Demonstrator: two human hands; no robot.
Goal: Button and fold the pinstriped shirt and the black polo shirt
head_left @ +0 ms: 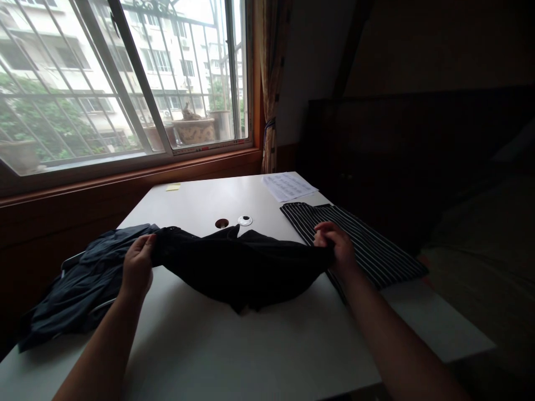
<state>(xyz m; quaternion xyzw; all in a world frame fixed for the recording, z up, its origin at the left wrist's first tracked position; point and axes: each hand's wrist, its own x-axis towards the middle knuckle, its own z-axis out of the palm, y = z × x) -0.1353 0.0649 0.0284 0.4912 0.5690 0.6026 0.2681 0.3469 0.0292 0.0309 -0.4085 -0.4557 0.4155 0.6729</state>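
Observation:
A black garment (246, 267) hangs stretched between my two hands above the white table (234, 351); its exact kind does not show. My left hand (139, 264) is closed on its left end, close to a dark grey-blue garment (83, 284) heaped on the table. At the other end, my right hand (337, 248) grips the cloth with fingers curled. Behind that hand lies a black-and-white striped cloth (376, 245), spread flat. The middle of the black garment sags toward the tabletop, with a small point hanging at its lower edge.
Printed sheets of paper (288, 186) lie at the table's far right corner, and a yellow sticky note (173, 187) at the far left. A round cable hole (222, 223) and a white round cover (245, 220) are beyond the garment. A barred window (125, 83) stands behind.

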